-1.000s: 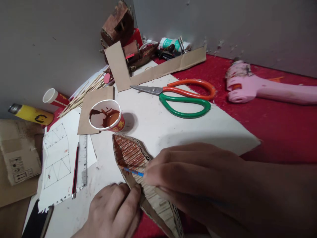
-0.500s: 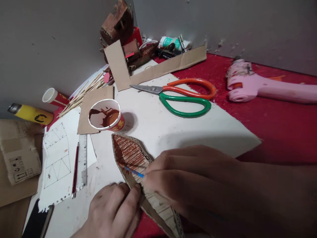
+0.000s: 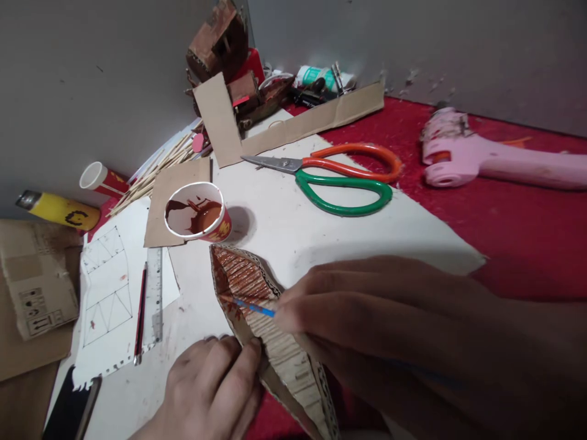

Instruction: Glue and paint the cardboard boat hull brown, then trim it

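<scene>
Upright in the paint cup (image 3: 221, 230), reddish-brown paint (image 3: 207, 218) pooled low and smeared up the inner wall. Farther back and left of the paint cup, a second paper cup (image 3: 111, 181), contents too hard to make out; left of that, a yellow bottle (image 3: 62, 209) lying tilted in view. To the near right of the paint cup, right hand (image 3: 348, 305) with its back uppermost, fingers closed in a pinch around a blue paintbrush (image 3: 259, 308), bristle end aimed left against the inside of the hull's left wall. Nearer than the paint cup, left hand (image 3: 206, 379), fingers curled and nearly closed, pressing on the hull's left edge. Just in front of the paint cup, a boat-shaped cardboard hull (image 3: 284, 348), pointed end toward that cup, long axis slanting down and rightward from there; slats glossy brown nearest the paint cup, bare farther away.
</scene>
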Demonstrator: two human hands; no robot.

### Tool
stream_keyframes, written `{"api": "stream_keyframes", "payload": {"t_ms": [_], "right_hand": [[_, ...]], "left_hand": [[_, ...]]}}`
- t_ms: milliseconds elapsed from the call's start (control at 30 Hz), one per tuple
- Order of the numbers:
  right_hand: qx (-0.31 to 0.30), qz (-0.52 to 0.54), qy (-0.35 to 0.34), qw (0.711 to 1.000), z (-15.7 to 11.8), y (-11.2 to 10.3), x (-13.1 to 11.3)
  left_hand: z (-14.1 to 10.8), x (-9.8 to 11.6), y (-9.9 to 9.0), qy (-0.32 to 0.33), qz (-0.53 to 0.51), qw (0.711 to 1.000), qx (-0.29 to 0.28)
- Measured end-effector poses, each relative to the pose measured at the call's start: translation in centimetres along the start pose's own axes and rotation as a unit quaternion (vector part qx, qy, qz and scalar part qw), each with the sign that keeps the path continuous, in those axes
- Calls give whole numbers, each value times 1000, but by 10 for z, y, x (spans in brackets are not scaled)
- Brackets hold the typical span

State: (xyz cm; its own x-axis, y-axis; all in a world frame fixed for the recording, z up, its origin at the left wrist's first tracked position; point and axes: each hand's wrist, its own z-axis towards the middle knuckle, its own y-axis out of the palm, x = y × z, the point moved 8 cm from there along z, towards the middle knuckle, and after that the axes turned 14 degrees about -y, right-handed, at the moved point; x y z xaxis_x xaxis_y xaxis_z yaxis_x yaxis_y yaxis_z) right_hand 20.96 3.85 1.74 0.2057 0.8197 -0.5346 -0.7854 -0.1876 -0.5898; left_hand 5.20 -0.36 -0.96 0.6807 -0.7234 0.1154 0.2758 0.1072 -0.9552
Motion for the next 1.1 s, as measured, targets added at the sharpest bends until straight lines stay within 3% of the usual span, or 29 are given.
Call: {"api": "stream_keyframes", "payload": {"t_ms": [233,433,833,1100], "right_hand": [[-51,84,-26,995,4,6,0],[-23,48,44,998,5,3,8],[-1,22,8,1000,5,-5,6],[-15,30,12,999,7,1,7]], "left_hand": [[0,-1,1,-1,-3,1000,-1],[-1,-2,1,-1,-7,1000,4],[1,0,0,0,-2,1000,-5],[-2,-2,0,0,-4,1000,1]]}}
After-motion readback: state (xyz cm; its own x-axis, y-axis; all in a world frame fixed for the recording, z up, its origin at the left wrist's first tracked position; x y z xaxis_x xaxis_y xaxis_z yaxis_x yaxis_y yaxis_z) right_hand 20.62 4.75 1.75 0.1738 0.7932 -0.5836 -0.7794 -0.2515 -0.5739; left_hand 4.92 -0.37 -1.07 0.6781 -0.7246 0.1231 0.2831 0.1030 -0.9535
